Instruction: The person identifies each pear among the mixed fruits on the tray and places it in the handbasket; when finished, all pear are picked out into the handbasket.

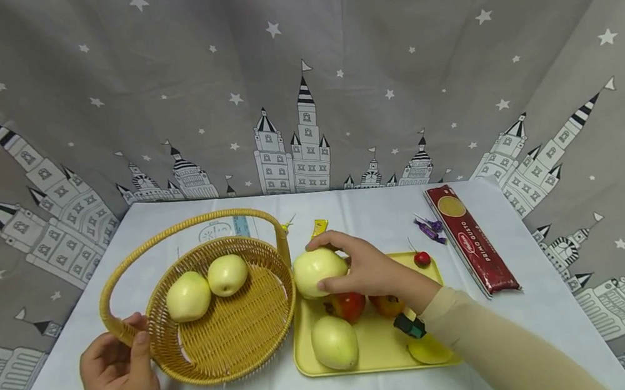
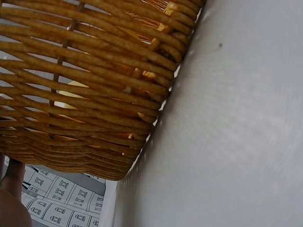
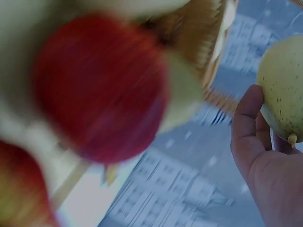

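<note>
My right hand (image 1: pixel 353 266) grips a pale yellow pear (image 1: pixel 319 273) above the left part of a yellow tray (image 1: pixel 373 360). Speckled skin and a short stem show on this pear (image 3: pixel 286 90) in the right wrist view. To the left stands a round wicker basket (image 1: pixel 230 335) with a tall arched handle. Inside it, on its back left side, lie two pale yellow fruits (image 1: pixel 188 297). My left hand (image 1: pixel 120 377) holds the basket at the handle's left foot, thumb in front. In the left wrist view the woven basket wall (image 2: pixel 94 90) fills the upper left.
On the tray are another pale fruit (image 1: pixel 335 342), red-yellow fruits (image 1: pixel 348 306), a yellow fruit (image 1: pixel 429 350) and a cherry (image 1: pixel 422 259). Right of it lie purple-wrapped candies (image 1: pixel 431 229) and a red packet (image 1: pixel 472 239). A yellow wrapper (image 1: pixel 320 227) lies behind. A grey curtain (image 1: pixel 402 73) hangs beyond the table.
</note>
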`<state>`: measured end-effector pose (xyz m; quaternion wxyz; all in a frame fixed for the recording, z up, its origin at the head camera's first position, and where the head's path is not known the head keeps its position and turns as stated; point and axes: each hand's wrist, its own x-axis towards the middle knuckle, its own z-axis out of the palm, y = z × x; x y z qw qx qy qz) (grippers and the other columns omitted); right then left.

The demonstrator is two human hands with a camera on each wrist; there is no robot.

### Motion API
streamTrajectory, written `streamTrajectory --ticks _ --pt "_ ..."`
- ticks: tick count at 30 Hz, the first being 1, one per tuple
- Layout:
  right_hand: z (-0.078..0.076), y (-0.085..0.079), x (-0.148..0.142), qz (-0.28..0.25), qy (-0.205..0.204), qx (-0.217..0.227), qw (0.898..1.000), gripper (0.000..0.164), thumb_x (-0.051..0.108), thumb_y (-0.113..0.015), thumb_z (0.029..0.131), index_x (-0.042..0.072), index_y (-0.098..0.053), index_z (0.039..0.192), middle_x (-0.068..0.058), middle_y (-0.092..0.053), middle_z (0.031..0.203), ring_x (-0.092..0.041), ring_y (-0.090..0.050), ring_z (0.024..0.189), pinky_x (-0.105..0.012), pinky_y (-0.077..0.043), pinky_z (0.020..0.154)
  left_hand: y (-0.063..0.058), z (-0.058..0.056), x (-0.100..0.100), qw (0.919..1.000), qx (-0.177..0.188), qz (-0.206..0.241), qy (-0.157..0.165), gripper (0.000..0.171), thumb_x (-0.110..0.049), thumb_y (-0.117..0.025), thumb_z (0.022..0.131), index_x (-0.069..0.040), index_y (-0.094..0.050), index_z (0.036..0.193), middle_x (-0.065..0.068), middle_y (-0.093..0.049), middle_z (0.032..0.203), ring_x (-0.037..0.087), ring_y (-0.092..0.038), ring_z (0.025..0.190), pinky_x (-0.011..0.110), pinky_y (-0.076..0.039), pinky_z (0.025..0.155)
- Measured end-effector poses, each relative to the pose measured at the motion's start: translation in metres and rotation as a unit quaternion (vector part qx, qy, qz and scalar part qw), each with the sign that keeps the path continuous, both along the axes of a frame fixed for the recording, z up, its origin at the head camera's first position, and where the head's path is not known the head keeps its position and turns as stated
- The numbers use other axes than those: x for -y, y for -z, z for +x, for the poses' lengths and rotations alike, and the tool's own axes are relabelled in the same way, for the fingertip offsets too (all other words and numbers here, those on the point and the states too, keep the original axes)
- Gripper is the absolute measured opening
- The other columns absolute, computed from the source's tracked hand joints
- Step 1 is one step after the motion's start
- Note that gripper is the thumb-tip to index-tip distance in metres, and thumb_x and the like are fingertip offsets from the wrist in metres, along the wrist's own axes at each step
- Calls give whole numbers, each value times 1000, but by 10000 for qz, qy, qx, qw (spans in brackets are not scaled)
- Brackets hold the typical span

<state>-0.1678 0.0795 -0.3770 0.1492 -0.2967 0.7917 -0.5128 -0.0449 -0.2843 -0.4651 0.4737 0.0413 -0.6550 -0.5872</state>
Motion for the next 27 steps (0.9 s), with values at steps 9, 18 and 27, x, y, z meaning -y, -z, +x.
streamTrajectory --ticks 9,18,27 --pt "15 -16 91 12 -1062 -698 9919 56 31 -83 75 30 -54 123 15 -54 122 -7 -54 106 -21 -53 83 1 0 6 9988 254 -331 -248 38 15 -62 85 13 -48 120 29 -61 112 26 -65 104 25 -53 91" --pt "8 -37 176 836 -929 -1083 9862 58 40 -81 75 29 -54 125 20 -54 114 4 -51 96 -9 -46 76 1 -2 6 9945 -714 461 616 39 23 -61 80 19 -46 116 29 -63 110 27 -65 103 26 -53 93" --pt "5 5 212 1566 -1370 -956 9734 55 33 -85 72 22 -54 116 16 -53 112 5 -48 96 -5 -41 75 1 -1 3 9924 -731 618 775 39 24 -59 80 19 -46 117 29 -62 110 27 -65 104 26 -52 94"
